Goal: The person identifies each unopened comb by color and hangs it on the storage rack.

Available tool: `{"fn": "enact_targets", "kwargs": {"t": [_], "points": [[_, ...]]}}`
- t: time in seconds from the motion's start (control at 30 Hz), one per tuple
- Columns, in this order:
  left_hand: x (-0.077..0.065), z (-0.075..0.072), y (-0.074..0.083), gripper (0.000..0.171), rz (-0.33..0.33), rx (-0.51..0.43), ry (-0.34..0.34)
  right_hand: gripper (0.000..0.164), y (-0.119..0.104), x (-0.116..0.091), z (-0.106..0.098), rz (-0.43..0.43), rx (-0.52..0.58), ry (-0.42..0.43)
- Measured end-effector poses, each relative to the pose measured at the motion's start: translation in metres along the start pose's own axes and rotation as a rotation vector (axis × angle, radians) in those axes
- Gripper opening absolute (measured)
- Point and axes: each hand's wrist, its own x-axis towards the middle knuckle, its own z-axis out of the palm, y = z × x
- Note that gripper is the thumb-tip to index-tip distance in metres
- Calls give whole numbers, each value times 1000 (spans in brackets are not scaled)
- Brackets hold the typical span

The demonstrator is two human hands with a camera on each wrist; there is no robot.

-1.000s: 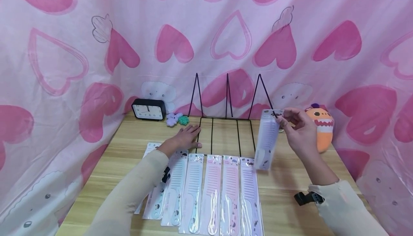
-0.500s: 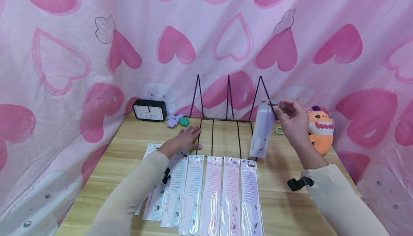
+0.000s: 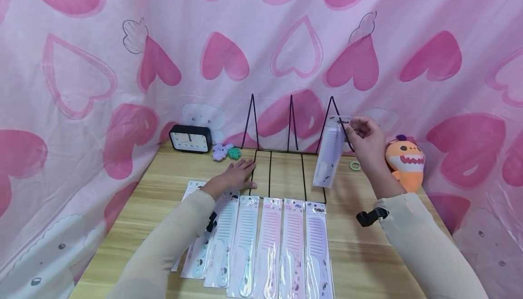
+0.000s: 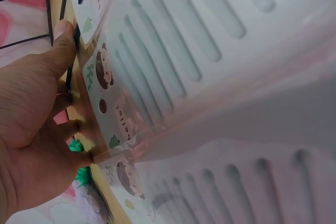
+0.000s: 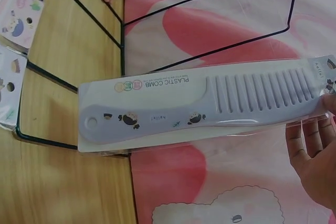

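Observation:
My right hand pinches the top of a packaged purple comb, which hangs upright beside the right arm of a black wire rack. The slanting wire crosses in front of the package near its top; whether it passes through the package's hole I cannot tell. In the right wrist view the comb shows its printed handle and teeth. My left hand rests with spread fingers at the rack's left base wire. Below it lie several packaged combs in blue, pink and purple, partly under my left forearm.
A black clock, a purple plush toy and a green crocheted item stand at the back left. At the right are an orange plush toy and a small pale green ring. A pink heart-print curtain closes off the back.
My right hand has moved up, back and slightly left with the packaged comb, along the rack's right arm. The left hand has stayed in place.

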Motion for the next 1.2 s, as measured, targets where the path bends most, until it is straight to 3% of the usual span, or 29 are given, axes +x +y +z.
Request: {"fn": "enact_targets", "kwargs": {"t": [0.47, 0.7, 0.97, 1.2], "points": [[1, -3, 4, 96, -14, 9, -2, 25, -3, 21, 15, -64, 177, 22], [-15, -11, 19, 94, -4, 56, 7, 26, -2, 25, 18, -36, 147, 21], [-8, -3, 9, 93, 2, 4, -1, 28, 2, 30, 17, -50, 141, 29], [-3, -1, 5, 95, 7, 22, 19, 32, 4, 31, 15, -75, 94, 25]]}}
